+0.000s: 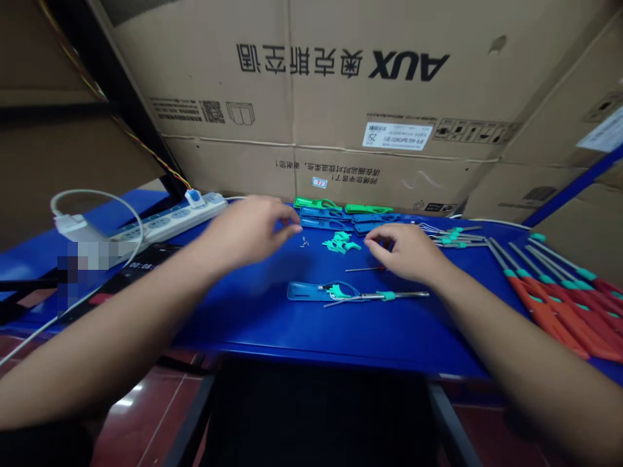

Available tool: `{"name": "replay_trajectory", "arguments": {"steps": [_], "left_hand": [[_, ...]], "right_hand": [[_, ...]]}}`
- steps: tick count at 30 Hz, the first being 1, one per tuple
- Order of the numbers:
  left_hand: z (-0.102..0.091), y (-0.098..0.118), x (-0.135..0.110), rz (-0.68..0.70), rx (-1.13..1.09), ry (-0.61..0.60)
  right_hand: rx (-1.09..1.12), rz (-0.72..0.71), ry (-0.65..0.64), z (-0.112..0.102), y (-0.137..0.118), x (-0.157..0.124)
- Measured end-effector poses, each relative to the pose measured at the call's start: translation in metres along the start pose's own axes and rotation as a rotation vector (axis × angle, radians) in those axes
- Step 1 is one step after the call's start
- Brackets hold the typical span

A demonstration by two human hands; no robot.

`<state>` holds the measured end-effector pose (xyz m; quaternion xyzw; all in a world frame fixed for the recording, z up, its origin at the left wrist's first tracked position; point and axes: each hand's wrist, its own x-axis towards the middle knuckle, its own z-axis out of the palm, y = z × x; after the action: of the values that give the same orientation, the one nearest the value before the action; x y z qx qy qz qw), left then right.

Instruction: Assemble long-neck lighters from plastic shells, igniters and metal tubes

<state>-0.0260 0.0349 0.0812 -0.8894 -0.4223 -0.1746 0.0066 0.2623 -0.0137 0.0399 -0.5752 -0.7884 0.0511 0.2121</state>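
Blue half-shell w/ turquoise trigger piece and metal tube is laid flat on the blue table, nr front edge. L hand is held above table, thumb & fingers narrow, nr small screws; R hand is curled narrow at screwdriver, whose handle is partly covered; whether anything is gripped by either can't be told. Turquoise parts are piled between hands; behind, blue shells and green shells are stacked. Far R: red/orange handles. Phone, L, is partly blocked by L forearm; "00:08" is shown. Power strip is placed behind. On cardboard, upside down, "AUX 奥克斯空调" is printed; "25" is legible on white label, finer print blurred.
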Motion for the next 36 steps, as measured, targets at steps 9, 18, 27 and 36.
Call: {"name": "replay_trajectory", "arguments": {"steps": [9, 18, 27, 36], "left_hand": [[0.016, -0.059, 0.036, -0.500, 0.195, -0.204], [0.045, -0.103, 0.040, -0.512, 0.040, -0.272], [0.039, -0.100, 0.035, -0.461, -0.430, -0.166], [0.040, -0.094, 0.035, -0.478, -1.125, -0.048]], "right_hand": [[-0.072, -0.204, -0.023, 0.015, -0.011, 0.018], [-0.187, -0.314, -0.140, 0.032, -0.033, 0.057], [-0.262, -0.500, -0.236, 0.068, -0.064, 0.097], [-0.326, -0.596, -0.224, 0.084, -0.073, 0.094]]}}
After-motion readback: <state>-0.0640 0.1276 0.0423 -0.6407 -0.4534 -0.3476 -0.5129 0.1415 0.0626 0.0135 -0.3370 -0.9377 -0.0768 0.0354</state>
